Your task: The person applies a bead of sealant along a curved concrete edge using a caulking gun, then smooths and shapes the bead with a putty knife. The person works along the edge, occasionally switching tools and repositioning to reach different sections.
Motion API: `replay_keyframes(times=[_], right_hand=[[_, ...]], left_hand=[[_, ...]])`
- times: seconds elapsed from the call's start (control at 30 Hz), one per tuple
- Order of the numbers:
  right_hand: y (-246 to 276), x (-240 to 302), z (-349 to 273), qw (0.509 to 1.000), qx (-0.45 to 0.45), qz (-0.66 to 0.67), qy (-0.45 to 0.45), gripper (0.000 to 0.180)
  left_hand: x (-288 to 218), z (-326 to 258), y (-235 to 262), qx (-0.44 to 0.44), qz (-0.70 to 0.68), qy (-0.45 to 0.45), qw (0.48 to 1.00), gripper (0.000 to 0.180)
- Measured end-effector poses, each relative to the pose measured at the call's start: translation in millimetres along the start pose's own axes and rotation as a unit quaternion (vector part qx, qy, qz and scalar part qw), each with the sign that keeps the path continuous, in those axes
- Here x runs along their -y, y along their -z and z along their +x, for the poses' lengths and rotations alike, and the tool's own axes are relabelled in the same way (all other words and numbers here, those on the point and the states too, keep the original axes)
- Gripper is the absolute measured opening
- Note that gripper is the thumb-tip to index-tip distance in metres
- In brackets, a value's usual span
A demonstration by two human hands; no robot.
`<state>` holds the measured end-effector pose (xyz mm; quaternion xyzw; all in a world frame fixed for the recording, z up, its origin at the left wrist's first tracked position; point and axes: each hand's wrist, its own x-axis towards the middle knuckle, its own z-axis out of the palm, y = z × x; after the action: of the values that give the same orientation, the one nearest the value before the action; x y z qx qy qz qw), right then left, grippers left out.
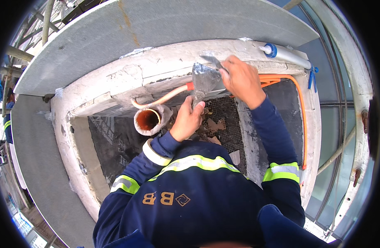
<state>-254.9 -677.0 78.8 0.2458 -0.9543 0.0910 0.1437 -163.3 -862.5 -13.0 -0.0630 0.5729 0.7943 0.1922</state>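
Observation:
A wide putty knife (205,78) with a smeared grey blade stands blade-up in my left hand (187,119), whose fingers close round its handle. My right hand (244,80) grips a narrow, dark-bladed spatula (214,62), held just above and beside the wide blade. Whether the two blades touch, I cannot tell. Round my left wrist sits a roll of cream-coloured tape (156,153). Both hands are over the inner edge of a pale concrete ledge (173,64), and grey-white smears mark its top.
A blue-ended caulking gun (291,57) lies on the ledge at upper right. Below left stands an open orange pipe (148,120) with a wrapped rim. Orange conduit (299,103) runs down the right side. Grey panels (128,29) border the ledge; scaffold poles (47,22) rise at far left.

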Motion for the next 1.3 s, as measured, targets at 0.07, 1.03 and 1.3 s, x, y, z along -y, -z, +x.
replay_keyframes(times=[0.07,1.03,1.3], right_hand=[[0,-1,3,0.997,0.074,0.003,-0.035,0.014],[3,14,2,1.0,0.005,0.016,-0.026,0.017],[-9,19,17,0.995,-0.099,0.023,0.024,0.01]], left_hand=[[0,-3,1,-0.006,0.008,-0.003,1.0,0.029],[-6,48,-15,-0.017,-0.084,0.022,0.996,0.04],[-1,50,-12,-0.012,-0.086,0.019,0.996,0.036]])
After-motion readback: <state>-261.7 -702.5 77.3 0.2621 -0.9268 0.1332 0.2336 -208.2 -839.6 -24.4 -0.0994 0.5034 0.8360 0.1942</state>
